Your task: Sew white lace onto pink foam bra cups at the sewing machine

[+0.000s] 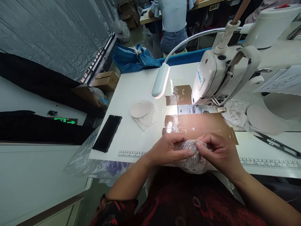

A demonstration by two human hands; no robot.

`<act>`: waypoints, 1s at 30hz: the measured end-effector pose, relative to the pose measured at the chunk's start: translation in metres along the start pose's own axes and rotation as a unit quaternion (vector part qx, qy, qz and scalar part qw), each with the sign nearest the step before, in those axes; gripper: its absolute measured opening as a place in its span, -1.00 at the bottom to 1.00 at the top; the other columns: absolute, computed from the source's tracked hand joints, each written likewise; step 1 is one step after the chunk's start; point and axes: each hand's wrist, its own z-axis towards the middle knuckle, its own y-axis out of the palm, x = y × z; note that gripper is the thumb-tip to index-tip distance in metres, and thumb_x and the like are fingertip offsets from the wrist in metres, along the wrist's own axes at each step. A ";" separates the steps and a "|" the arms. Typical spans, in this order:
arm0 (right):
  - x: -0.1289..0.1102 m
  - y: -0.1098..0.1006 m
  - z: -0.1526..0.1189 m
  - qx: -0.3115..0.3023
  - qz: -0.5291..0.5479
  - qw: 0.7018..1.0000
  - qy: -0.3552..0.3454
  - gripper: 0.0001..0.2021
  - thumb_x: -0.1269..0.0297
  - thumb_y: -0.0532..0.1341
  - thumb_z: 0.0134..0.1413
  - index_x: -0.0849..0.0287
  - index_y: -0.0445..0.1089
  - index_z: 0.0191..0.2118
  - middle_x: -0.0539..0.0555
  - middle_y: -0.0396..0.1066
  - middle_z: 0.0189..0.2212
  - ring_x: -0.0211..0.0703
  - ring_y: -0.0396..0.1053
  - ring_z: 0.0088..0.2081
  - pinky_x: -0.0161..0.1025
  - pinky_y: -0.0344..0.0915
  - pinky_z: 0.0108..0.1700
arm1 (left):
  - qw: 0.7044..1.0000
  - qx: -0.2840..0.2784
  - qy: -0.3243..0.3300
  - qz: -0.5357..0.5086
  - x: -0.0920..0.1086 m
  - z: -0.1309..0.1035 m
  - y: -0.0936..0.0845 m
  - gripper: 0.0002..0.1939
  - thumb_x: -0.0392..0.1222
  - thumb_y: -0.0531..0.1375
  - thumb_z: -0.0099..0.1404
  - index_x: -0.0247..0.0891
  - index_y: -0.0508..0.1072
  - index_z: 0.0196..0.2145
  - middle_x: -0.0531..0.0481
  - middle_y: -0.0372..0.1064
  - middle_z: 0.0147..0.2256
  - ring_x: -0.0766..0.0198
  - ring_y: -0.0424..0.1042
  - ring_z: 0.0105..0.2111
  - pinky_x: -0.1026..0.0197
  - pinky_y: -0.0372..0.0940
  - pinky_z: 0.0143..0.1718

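Pinching lace piece (194, 163) in both hands — left hand (172, 148) and right hand (219, 153) each closed narrowly on its upper part, thumbs in front. Sits at the near edge of the white surface (138, 83), right of its middle; contact underneath can't tell. Likely light, soft, limp, snags easily — best taken by the rim, fingertips only. Pale, pinkish-white openwork, bunched and rounded, wavy lower border.
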 end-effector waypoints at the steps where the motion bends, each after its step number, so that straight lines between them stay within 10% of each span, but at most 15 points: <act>1: 0.001 0.000 0.000 0.006 0.000 1.000 -0.002 -0.85 0.28 0.25 0.06 0.10 0.39 -0.51 0.00 0.50 -0.51 -0.23 0.38 -0.51 -0.30 0.24 -0.50 | 1.000 0.001 -0.001 0.000 0.000 0.001 0.001 -0.75 -0.09 0.29 0.22 -0.32 0.53 -0.24 -0.01 0.38 -0.38 0.31 0.33 -0.37 0.31 0.22 -0.34; 14: 0.013 -0.001 -0.001 -0.014 0.093 0.994 0.052 -0.78 0.16 0.28 0.05 0.12 0.38 -0.52 0.03 0.46 -0.52 -0.21 0.34 -0.49 -0.29 0.21 -0.49 | 0.977 0.003 -0.087 -0.192 -0.005 0.013 0.012 -0.70 -0.02 0.34 0.15 -0.36 0.48 -0.43 0.03 0.32 -0.50 0.40 0.27 -0.49 0.35 0.17 -0.47; 21: 0.028 -0.012 0.014 -0.091 0.297 0.930 0.196 -0.71 -0.01 0.32 0.01 0.15 0.43 -0.39 -0.03 0.37 -0.55 -0.29 0.30 -0.49 -0.33 0.27 -0.43 | 0.908 0.184 -0.121 -0.356 -0.008 0.011 0.006 -0.63 -0.02 0.39 0.01 -0.32 0.35 -0.49 0.07 0.29 -0.58 0.41 0.25 -0.59 0.35 0.18 -0.53; 26: 0.036 -0.055 0.014 -0.012 0.215 0.958 0.189 -0.72 0.00 0.33 0.00 0.12 0.48 -0.30 0.07 0.46 -0.37 -0.18 0.41 -0.34 -0.23 0.39 -0.25 | 0.892 0.448 -0.010 -0.059 0.013 0.001 -0.060 -0.78 -0.07 0.30 0.13 -0.27 0.41 -0.43 0.08 0.32 -0.53 0.34 0.28 -0.53 0.30 0.21 -0.45; 30: 0.033 -0.070 0.026 -0.050 0.044 0.988 0.140 -0.74 0.00 0.24 0.10 0.08 0.48 -0.26 0.03 0.45 -0.42 -0.16 0.39 -0.37 -0.26 0.33 -0.34 | 0.878 0.359 0.068 0.311 0.005 0.041 -0.051 -0.71 -0.10 0.16 0.24 -0.23 0.31 -0.59 0.04 0.18 -0.58 0.26 0.20 -0.48 0.23 0.17 -0.34</act>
